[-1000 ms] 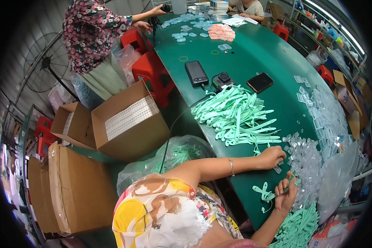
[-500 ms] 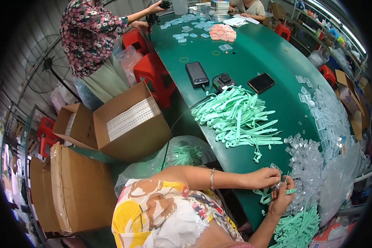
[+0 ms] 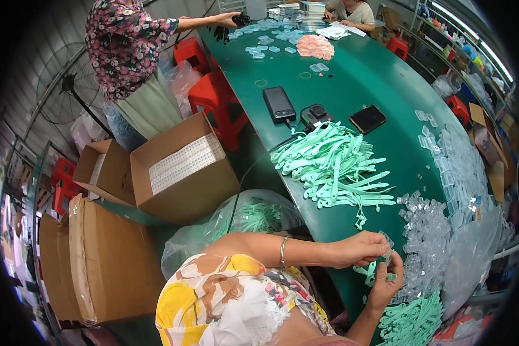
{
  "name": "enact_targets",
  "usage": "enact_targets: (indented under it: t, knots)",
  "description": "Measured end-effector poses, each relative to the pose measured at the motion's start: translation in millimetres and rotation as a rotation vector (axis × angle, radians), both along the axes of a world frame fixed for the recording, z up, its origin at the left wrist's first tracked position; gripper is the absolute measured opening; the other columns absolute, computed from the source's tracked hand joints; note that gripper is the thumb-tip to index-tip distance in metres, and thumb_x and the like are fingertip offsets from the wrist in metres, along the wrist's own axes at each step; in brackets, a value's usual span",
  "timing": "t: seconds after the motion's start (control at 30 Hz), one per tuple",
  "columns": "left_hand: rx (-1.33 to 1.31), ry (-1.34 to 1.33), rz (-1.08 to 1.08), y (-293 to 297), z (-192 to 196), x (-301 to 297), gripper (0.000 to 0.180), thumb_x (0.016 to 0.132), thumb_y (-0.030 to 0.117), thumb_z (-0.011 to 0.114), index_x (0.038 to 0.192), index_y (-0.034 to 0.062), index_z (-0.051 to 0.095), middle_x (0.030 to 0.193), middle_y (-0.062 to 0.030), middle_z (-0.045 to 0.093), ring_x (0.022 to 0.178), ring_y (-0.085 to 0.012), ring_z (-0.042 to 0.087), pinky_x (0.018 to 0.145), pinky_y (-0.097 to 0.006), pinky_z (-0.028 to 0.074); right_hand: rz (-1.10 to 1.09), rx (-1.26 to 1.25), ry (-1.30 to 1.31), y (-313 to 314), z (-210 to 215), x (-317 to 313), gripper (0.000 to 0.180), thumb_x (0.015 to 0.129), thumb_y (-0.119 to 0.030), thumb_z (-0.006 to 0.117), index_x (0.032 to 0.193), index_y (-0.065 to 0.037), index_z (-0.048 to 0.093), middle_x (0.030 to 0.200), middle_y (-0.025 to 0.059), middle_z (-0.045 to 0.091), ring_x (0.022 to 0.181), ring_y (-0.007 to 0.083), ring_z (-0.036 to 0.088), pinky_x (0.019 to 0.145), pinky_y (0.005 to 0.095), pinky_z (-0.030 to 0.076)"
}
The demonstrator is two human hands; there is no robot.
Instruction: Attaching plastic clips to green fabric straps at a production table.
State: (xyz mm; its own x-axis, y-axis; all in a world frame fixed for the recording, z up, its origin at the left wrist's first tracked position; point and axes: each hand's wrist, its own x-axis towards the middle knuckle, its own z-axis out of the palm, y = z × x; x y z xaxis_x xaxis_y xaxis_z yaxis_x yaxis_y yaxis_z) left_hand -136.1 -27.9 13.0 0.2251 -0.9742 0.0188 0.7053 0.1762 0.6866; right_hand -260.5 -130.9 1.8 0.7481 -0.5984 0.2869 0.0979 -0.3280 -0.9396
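Clear piece (image 3: 388, 254) between left hand (image 3: 358, 249) and right hand (image 3: 383, 283): too small to resolve. Green strap (image 3: 391, 277) is partly hidden by right hand. Standing co-worker (image 3: 127, 49): head cut off by upper edge.

The left hand (image 3: 356, 250) has come nearer, seemingly touching the right hand (image 3: 383, 284).

Before me I note a green-topped worktable (image 3: 386, 92). To my left I record red plastic stools (image 3: 212, 102) and a caged fan (image 3: 68, 82) before a grey ribbed wall (image 3: 55, 29); to my right, loaded shelving (image 3: 444, 56) and a lit tube light (image 3: 476, 36).
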Motion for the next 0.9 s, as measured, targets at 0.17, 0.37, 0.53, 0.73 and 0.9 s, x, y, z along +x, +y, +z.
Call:
enact_targets:
  t: [0.17,0.37,0.53,0.73,0.9]
  knots:
    - [-0.04,0.115,-0.017,19.8,3.7,6.0,0.022,0.09,0.032,0.047,0.083,0.0115,0.045,0.057,0.0067,0.029,0.044,-0.0025,0.022,0.039,-0.02,0.014,0.039,-0.23,0.127,19.7,30.1,5.2,0.028,0.08,-0.006,0.058,0.105,0.004,0.054,0.082,0.001,0.053,0.069,0.0087,0.043,0.062,0.0222,0.036]
    - [-0.036,0.154,0.012,36.0,6.9,11.3,0.023,0.091,0.032,0.047,0.081,0.0117,0.044,0.056,0.0069,0.028,0.044,-0.0026,0.021,0.039,-0.02,0.013,0.014,-0.425,0.091,40.4,34.1,21.9,0.023,0.08,-0.011,0.06,0.098,0.001,0.055,0.074,0.0087,0.052,0.061,0.019,0.047,0.054,0.0288,0.038]
    - [-0.039,0.158,0.032,48.1,1.8,14.5,0.023,0.091,0.032,0.046,0.08,0.0117,0.043,0.056,0.0068,0.027,0.043,-0.003,0.022,0.039,-0.02,0.013,0.045,-0.429,0.08,50.9,34.6,29.2,0.022,0.08,-0.01,0.059,0.097,0.001,0.055,0.075,0.0102,0.053,0.063,0.0213,0.049,0.055,0.0303,0.039]
    - [-0.003,0.188,0.041,59.3,-8.6,14.6,0.023,0.091,0.033,0.047,0.081,0.012,0.044,0.056,0.0067,0.029,0.043,-0.0029,0.022,0.039,-0.019,0.014,0.048,-0.385,0.09,63.0,33.6,36.1,0.023,0.082,-0.011,0.058,0.099,0.003,0.054,0.082,0.0097,0.055,0.069,0.0181,0.051,0.061,0.028,0.041]
    - [-0.016,0.244,0.012,64.8,-9.0,18.8,0.024,0.09,0.035,0.048,0.082,0.0128,0.045,0.057,0.0071,0.03,0.043,-0.0019,0.022,0.039,-0.018,0.015,0.051,-0.301,0.134,66.9,32.0,34.8,0.024,0.083,-0.011,0.058,0.101,0.005,0.054,0.09,0.0085,0.058,0.076,0.0143,0.052,0.067,0.0252,0.042]
